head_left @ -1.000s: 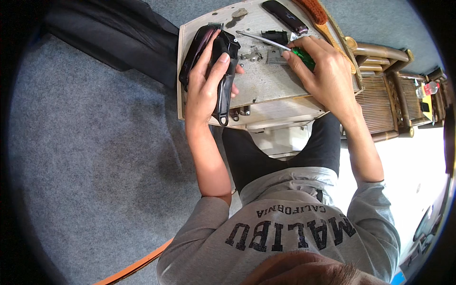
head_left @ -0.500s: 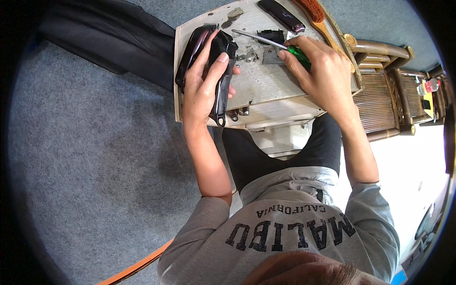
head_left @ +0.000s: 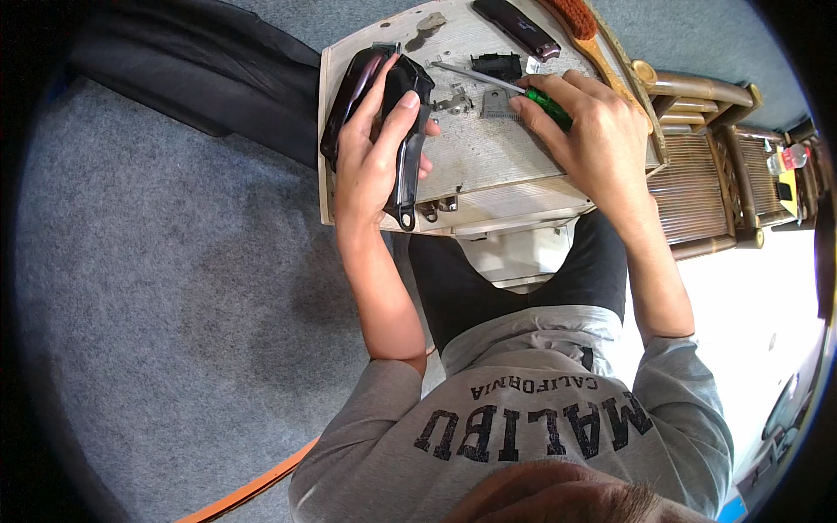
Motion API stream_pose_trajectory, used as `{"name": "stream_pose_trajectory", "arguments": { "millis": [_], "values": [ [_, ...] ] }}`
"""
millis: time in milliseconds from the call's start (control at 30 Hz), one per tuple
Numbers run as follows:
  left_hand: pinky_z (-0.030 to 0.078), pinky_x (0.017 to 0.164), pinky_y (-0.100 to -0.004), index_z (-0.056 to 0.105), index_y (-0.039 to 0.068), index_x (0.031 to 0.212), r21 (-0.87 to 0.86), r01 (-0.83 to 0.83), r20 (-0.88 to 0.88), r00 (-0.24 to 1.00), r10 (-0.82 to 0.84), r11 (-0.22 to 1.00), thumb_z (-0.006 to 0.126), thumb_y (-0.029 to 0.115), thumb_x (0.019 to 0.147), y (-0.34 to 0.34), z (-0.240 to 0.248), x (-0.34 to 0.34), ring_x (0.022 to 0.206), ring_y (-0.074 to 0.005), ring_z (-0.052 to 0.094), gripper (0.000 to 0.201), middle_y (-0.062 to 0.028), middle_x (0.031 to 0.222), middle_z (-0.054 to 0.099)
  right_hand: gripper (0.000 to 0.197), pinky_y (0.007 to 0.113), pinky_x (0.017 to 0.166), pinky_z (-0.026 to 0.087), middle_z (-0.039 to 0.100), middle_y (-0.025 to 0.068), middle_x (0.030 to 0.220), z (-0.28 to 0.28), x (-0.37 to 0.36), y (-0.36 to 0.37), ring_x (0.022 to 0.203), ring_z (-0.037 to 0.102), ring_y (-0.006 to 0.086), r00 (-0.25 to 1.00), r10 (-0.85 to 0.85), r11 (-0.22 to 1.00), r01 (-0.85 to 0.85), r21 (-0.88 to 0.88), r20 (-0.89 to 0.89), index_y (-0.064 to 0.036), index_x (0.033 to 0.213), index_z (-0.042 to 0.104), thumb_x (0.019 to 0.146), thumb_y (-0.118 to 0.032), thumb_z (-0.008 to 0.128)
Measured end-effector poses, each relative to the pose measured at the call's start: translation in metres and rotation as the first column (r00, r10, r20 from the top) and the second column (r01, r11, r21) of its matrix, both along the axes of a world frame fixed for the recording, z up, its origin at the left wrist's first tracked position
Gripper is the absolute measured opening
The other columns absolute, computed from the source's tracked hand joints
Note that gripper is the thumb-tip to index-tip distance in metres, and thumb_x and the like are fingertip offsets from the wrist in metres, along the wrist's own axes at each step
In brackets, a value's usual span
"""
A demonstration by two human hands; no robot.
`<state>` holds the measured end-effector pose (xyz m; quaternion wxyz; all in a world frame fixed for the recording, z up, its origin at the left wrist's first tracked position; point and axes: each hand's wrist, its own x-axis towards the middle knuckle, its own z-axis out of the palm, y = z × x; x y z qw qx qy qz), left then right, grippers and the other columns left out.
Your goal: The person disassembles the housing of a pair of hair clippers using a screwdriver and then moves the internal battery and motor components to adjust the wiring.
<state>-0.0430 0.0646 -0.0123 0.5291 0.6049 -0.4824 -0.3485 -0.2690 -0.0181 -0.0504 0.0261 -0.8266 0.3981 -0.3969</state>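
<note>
My left hand (head_left: 366,170) is wrapped round a black hair clipper (head_left: 408,170) at the left of a small wooden table (head_left: 514,161). A second dark clipper casing with a purple sheen (head_left: 341,118) lies against the outer side of that hand. In my right hand (head_left: 610,131) is a screwdriver (head_left: 547,106) with a green handle, its metal shaft pointing left across the tabletop, its tip apart from the clipper. Beneath and beside the shaft are a toothed metal clipper blade (head_left: 500,105), a black plastic part (head_left: 497,66) and a small metal bracket (head_left: 453,103).
A dark purple clipper cover (head_left: 516,29) lies at the table's far side, beside a wooden-handled brush (head_left: 600,63) with reddish bristles. Bamboo seating (head_left: 693,183) stands to the right, with a bottle (head_left: 789,158) on it. Black cloth (head_left: 200,70) spreads at the far left over grey carpet (head_left: 174,261).
The screwdriver's tip has shifted slightly right and toward me, with a small movement of my right hand. My left hand keeps its hold on the clipper, nearly still.
</note>
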Motion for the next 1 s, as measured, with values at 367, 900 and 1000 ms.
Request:
{"name": "stream_pose_trajectory", "arguments": {
  "millis": [367, 900, 1000],
  "values": [
    [0.05, 0.052, -0.0242, 0.048, 0.01, 0.16, -0.008, 0.008, -0.029, 1.0, -0.008, 1.0, 0.064, 0.03, 0.106, 0.001, -0.002, 0.001, 0.055, -0.01, 0.061, 0.059, -0.0104, 0.086, 0.072, 0.031, 0.039, 0.06, 0.057, 0.075, 0.0065, 0.082, -0.003, 0.002, -0.004, 0.069, 0.075, 0.0278, 0.996, -0.058, 0.998, 0.06, -0.021, 0.07, -0.012, 0.101, 0.08, 0.093, -0.042, 0.078],
    [0.055, 0.06, -0.0231, 0.029, -0.001, 0.163, -0.222, 0.281, -0.204, 0.923, -0.326, 0.934, 0.049, 0.029, 0.111, 0.012, -0.019, 0.023, 0.061, -0.0115, 0.064, 0.064, -0.0271, 0.11, 0.072, 0.037, 0.037, 0.061, 0.051, 0.072, 0.0121, 0.07, 0.011, 0.007, -0.007, 0.056, 0.067, 0.0229, 0.888, 0.152, 0.92, -0.288, 0.266, 0.434, -0.006, 0.111, 0.078, 0.104, -0.042, 0.068],
    [0.055, 0.06, -0.0229, 0.029, -0.001, 0.163, -0.231, 0.28, -0.241, 0.911, -0.334, 0.932, 0.048, 0.028, 0.111, 0.01, -0.02, 0.022, 0.061, -0.0113, 0.064, 0.062, -0.0276, 0.109, 0.072, 0.038, 0.037, 0.058, 0.05, 0.072, 0.0125, 0.07, 0.014, 0.004, -0.002, 0.055, 0.065, 0.0225, 0.91, 0.178, 0.895, -0.308, 0.323, 0.374, -0.0067, 0.109, 0.078, 0.103, -0.043, 0.07]
  ]
}}
